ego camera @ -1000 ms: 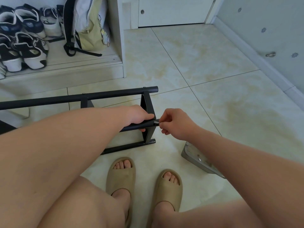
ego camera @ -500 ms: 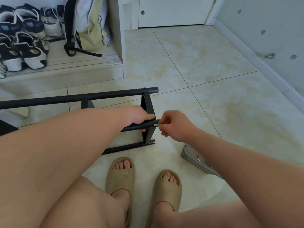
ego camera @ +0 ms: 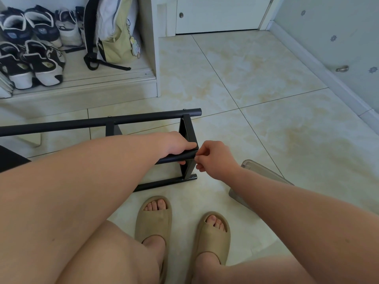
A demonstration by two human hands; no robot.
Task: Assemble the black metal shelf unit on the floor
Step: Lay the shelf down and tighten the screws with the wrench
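Note:
The black metal shelf frame (ego camera: 143,117) lies on its side on the tiled floor, with a long top tube, an upright end bracket (ego camera: 187,130) and a lower tube (ego camera: 164,182). My left hand (ego camera: 176,145) grips a black middle tube (ego camera: 180,156) close to its end, against the bracket. My right hand (ego camera: 213,158) pinches something small at that tube's end; my fingers hide it.
A clear plastic container (ego camera: 262,175) lies on the floor under my right forearm. A white shoe cabinet (ego camera: 82,83) with sneakers and a green-white backpack (ego camera: 114,31) stands at back left. My feet in tan slippers (ego camera: 155,218) are just below the frame. A wall runs along the right.
My right hand has closed in on the tube end, and the small metal piece seen between its fingers before is now hidden. The left hand and frame have stayed in place.

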